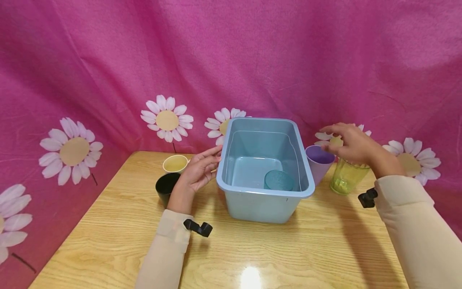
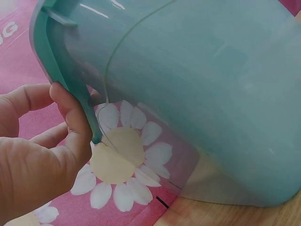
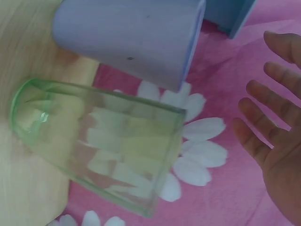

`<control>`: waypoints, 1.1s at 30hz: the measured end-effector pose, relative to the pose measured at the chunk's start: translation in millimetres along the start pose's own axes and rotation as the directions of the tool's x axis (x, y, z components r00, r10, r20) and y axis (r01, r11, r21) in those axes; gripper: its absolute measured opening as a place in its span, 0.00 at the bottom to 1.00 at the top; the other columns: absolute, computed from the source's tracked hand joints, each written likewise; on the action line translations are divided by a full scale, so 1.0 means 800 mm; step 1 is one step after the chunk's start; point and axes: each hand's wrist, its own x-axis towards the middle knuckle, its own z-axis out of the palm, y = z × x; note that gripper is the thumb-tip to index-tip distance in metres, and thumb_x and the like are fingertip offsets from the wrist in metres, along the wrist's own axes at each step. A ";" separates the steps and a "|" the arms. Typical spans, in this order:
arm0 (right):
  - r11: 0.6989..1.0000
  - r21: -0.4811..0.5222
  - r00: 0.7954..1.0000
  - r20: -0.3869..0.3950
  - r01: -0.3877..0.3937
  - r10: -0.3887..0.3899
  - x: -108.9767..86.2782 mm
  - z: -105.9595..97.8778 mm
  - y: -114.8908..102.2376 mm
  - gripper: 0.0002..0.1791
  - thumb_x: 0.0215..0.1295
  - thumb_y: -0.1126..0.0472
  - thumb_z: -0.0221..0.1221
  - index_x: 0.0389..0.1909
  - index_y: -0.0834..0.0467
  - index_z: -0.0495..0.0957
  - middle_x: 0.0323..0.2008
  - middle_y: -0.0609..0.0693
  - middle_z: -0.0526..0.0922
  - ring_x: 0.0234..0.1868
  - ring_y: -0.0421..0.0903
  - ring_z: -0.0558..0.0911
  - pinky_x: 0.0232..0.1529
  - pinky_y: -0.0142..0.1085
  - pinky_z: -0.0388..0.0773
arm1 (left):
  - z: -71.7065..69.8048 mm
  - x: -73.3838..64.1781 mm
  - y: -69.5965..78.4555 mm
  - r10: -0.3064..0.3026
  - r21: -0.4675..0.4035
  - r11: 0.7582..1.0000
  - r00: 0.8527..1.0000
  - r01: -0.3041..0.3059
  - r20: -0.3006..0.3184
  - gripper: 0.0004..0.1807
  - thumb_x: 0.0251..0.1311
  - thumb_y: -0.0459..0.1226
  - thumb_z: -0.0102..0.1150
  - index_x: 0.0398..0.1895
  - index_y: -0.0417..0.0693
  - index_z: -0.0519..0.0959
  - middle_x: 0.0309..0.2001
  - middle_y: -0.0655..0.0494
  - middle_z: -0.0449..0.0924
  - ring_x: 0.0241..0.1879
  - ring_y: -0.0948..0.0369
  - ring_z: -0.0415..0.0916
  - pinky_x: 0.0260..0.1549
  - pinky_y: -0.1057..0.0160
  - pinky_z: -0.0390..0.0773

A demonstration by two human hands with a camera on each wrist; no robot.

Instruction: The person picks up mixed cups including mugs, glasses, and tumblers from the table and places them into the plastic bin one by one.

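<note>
A blue-grey plastic tub (image 1: 267,206) stands on the table with a round teal item (image 1: 278,180) inside; its kind is unclear. At the tub's left rim is my left hand (image 1: 197,170), and the left wrist view shows its fingers curled at the rim (image 2: 70,87). My right hand (image 1: 351,144) hovers with spread fingers above a purple cup (image 1: 320,162) and a clear yellow-green tumbler (image 1: 348,176). Nothing lies in its grasp, and in the right wrist view the fingers (image 3: 256,108) are apart from the tumbler's mouth. Both of these cups stand upright, right of the tub.
Left of the tub, close to my left wrist, are a black cup (image 1: 167,185) and a pale yellow cup (image 1: 175,163). A pink flowered cloth (image 1: 267,60) hangs behind the wooden table (image 1: 231,253).
</note>
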 end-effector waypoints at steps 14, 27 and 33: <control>0.999 0.017 0.998 0.034 0.047 -0.047 0.003 0.026 0.038 0.28 0.57 0.62 0.68 0.59 0.68 0.80 0.58 0.68 0.80 0.54 0.64 0.80 0.52 0.58 0.75 | 0.002 0.000 0.001 -0.007 -0.001 1.000 1.000 0.007 -0.018 0.29 0.74 0.25 0.46 0.77 0.36 0.62 0.51 0.53 0.83 0.40 0.62 0.83 0.44 0.61 0.84; 0.996 -0.085 0.992 0.125 0.030 -0.019 0.005 0.040 0.039 0.30 0.60 0.51 0.69 0.57 0.66 0.80 0.51 0.64 0.84 0.52 0.62 0.82 0.53 0.58 0.76 | 0.001 0.001 -0.001 -0.010 0.003 1.000 1.000 0.010 -0.026 0.28 0.74 0.25 0.46 0.77 0.37 0.62 0.51 0.53 0.82 0.40 0.62 0.83 0.43 0.62 0.84; 0.992 -0.119 0.986 0.161 -0.035 0.054 0.005 0.042 0.034 0.39 0.58 0.43 0.70 0.62 0.66 0.77 0.61 0.66 0.79 0.60 0.63 0.79 0.59 0.58 0.73 | 0.003 0.000 0.000 -0.006 0.004 1.000 1.000 0.006 -0.021 0.29 0.74 0.25 0.46 0.77 0.36 0.62 0.50 0.52 0.82 0.40 0.62 0.82 0.43 0.62 0.84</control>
